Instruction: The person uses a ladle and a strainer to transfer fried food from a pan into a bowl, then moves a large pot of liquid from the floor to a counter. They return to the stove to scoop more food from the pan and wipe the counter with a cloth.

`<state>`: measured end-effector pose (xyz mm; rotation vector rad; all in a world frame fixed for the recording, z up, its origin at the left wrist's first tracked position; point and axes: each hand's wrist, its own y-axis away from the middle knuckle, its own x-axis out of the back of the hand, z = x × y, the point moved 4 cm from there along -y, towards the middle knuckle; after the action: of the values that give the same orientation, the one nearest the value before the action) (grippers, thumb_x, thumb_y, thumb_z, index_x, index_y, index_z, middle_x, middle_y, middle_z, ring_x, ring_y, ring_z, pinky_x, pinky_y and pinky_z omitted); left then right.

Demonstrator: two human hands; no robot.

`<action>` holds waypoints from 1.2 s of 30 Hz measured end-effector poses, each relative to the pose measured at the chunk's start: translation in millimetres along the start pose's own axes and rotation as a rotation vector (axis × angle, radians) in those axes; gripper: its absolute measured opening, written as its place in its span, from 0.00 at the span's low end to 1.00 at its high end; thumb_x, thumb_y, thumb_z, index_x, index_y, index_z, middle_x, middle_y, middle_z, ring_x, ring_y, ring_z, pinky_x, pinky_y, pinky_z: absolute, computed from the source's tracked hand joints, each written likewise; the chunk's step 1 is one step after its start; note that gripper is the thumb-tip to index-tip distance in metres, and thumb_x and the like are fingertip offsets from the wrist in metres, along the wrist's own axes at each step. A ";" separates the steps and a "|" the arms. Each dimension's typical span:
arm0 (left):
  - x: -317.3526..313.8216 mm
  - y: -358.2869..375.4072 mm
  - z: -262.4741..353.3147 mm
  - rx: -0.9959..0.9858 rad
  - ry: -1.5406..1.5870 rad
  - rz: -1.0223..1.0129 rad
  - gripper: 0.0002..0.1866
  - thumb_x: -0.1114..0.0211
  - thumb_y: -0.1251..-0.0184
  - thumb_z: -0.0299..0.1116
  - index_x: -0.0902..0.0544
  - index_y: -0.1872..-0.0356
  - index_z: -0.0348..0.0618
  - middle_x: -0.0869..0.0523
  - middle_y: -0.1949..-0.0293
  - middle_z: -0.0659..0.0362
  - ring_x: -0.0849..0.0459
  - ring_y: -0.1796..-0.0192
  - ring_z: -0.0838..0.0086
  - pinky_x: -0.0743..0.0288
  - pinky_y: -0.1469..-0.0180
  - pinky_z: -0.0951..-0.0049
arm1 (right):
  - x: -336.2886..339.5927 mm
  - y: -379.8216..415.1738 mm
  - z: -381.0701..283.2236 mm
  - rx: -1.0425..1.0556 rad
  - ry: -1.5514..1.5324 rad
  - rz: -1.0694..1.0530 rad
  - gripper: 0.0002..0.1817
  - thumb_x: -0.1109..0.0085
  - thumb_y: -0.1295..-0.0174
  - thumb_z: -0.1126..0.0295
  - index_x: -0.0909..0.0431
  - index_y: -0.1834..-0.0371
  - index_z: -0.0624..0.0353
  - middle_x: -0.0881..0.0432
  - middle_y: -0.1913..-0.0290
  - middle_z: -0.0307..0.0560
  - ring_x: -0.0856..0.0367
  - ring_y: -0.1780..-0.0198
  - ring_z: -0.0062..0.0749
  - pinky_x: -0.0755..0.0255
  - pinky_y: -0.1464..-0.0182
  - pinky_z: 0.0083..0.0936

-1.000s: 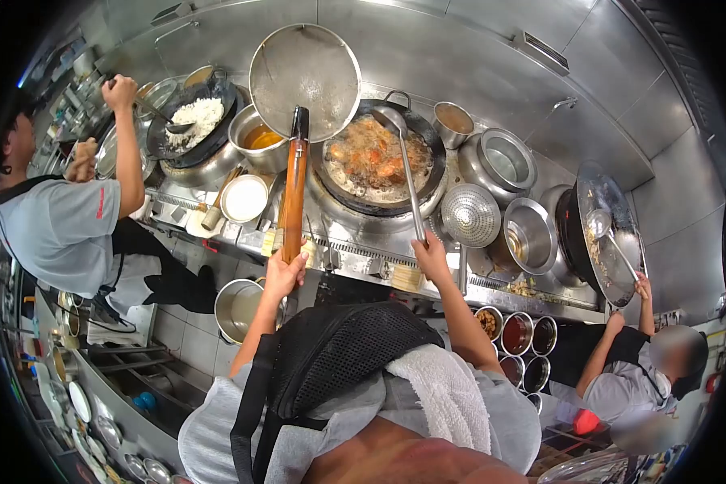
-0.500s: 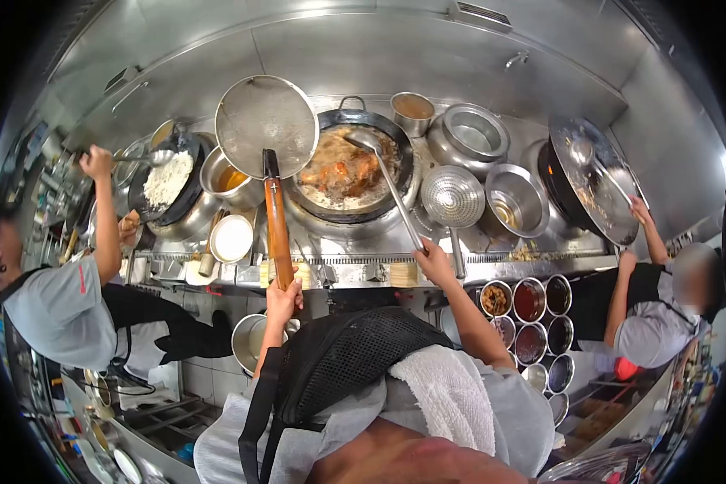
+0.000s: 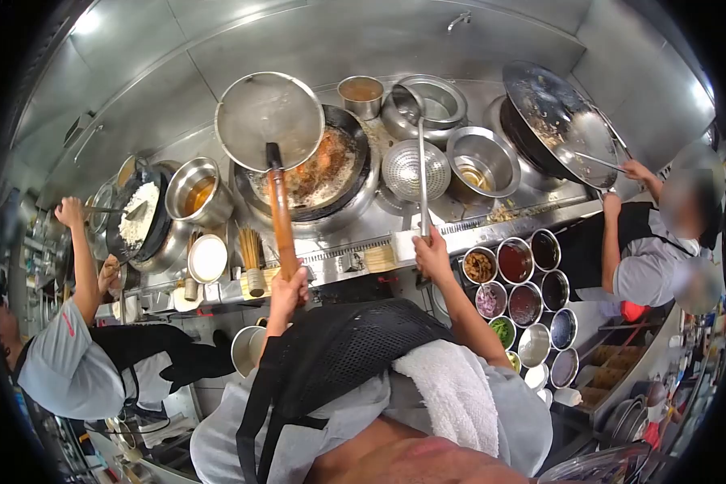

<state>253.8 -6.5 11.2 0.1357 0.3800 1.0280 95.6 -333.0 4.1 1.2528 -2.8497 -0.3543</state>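
My left hand (image 3: 289, 289) is closed around the wooden handle of a wide, round wire-mesh strainer (image 3: 269, 117). The strainer hangs over the left part of a black wok (image 3: 302, 211), partly hiding it. Browned pieces of food (image 3: 328, 164) bubble in foaming oil inside the wok. In my right hand (image 3: 433, 255) is the long metal handle of a ladle (image 3: 408, 102). Its bowl is above the left side of a steel pot (image 3: 453, 102), right of the wok. A perforated skimmer (image 3: 415, 170) lies just under the ladle's handle.
An open steel pot (image 3: 506, 177) stands right of the skimmer, and a pot of amber liquid (image 3: 180, 197) left of the wok. Co-workers (image 3: 81, 355) (image 3: 661, 234) handle woks on both sides. Several tubs of ingredients (image 3: 515, 262) sit at the lower right.
The ladle has left the wok and moved right, over the steel pot. My left hand still holds the strainer by the wok. The whole view has swung round somewhat.
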 end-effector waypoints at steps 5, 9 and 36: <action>-27.3 -16.4 7.9 0.026 0.022 -0.018 0.25 0.35 0.30 0.34 0.29 0.37 0.34 0.28 0.78 0.64 0.30 0.81 0.80 0.30 0.79 0.76 | 20.7 19.0 3.4 0.013 0.070 -0.023 0.19 0.42 0.35 0.70 0.29 0.41 0.60 0.34 0.85 0.31 0.36 0.88 0.17 0.42 0.88 0.21; -14.8 -26.0 25.8 -0.040 -0.027 0.010 0.23 0.35 0.30 0.32 0.28 0.39 0.34 0.27 0.77 0.63 0.30 0.81 0.80 0.30 0.79 0.75 | 13.0 29.2 -7.5 0.002 0.141 -0.170 0.18 0.41 0.34 0.72 0.28 0.42 0.59 0.33 0.84 0.30 0.37 0.87 0.15 0.42 0.86 0.19; -268.0 -46.4 -71.7 0.355 0.102 -0.568 0.21 0.37 0.28 0.35 0.28 0.40 0.38 0.29 0.76 0.67 0.30 0.80 0.84 0.30 0.78 0.78 | 86.6 74.1 -25.6 0.080 -0.107 0.120 0.21 0.48 0.30 0.77 0.35 0.34 0.62 0.35 0.82 0.29 0.40 0.85 0.11 0.45 0.84 0.14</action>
<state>142.0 -264.2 -3.0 0.2759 0.6488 0.4011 -14.6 -352.7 37.4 1.0997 -3.0404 -0.3162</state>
